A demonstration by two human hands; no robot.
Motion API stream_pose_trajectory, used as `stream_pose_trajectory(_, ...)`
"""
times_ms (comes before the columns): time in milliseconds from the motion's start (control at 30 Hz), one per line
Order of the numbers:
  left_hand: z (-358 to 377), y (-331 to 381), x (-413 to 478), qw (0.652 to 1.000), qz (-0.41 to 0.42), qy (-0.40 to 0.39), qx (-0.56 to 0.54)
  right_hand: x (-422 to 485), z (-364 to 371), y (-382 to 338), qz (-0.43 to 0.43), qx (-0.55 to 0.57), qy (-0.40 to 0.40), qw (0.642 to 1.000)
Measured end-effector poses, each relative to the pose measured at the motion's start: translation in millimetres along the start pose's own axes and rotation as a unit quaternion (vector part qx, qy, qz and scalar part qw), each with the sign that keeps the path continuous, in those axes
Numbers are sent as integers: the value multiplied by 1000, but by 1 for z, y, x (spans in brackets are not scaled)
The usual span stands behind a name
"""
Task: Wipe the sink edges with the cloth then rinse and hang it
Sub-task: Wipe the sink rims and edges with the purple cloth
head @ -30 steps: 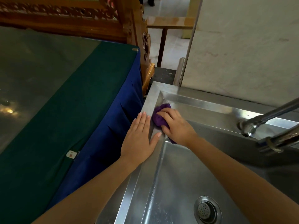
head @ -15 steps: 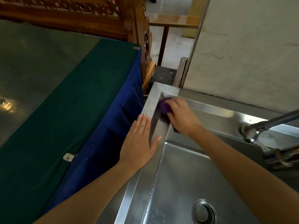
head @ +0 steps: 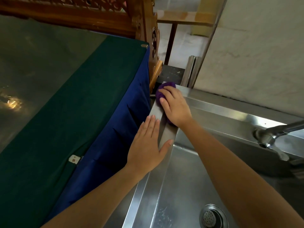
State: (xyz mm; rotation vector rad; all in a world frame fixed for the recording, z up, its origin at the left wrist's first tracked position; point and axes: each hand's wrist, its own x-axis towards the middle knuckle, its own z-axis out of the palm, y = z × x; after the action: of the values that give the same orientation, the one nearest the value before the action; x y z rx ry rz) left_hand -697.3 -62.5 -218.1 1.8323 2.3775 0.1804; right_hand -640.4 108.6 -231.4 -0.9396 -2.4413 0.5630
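Note:
A steel sink [head: 218, 111] fills the lower right, its drain [head: 212, 217] near the bottom edge. My right hand [head: 175, 106] presses a bunched purple cloth [head: 162, 92] onto the far left corner of the sink's rim. Most of the cloth is hidden under the fingers. My left hand [head: 147, 147] lies flat and open on the left rim, just nearer to me than the cloth, with its thumb over the inner edge.
A tap [head: 271, 137] reaches over the basin from the right. A table with a green top [head: 69, 104] and a blue skirt [head: 118, 129] butts against the sink's left side. Carved wooden furniture [head: 148, 30] stands behind it, and a pale wall [head: 263, 55] behind the sink.
My right hand has slid the cloth away from me along the left rim, out of the basin's inner corner and up onto the far corner. My left hand has stayed flat on the rim.

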Motion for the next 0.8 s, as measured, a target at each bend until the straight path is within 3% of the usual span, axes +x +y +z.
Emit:
stream_pose_trajectory(233, -4, 1, 0, 1000, 4, -2, 1, -28, 1, -12, 14, 12, -9, 1000)
stream_pose_trajectory(533, -5, -6, -10, 999, 11, -24, -24, -47, 14, -39, 174, -12, 23, 984)
stream_pose_trajectory(800, -11, -17, -42, 997, 39, -59, -33, -97, 20, -63, 152, 11, 12, 988)
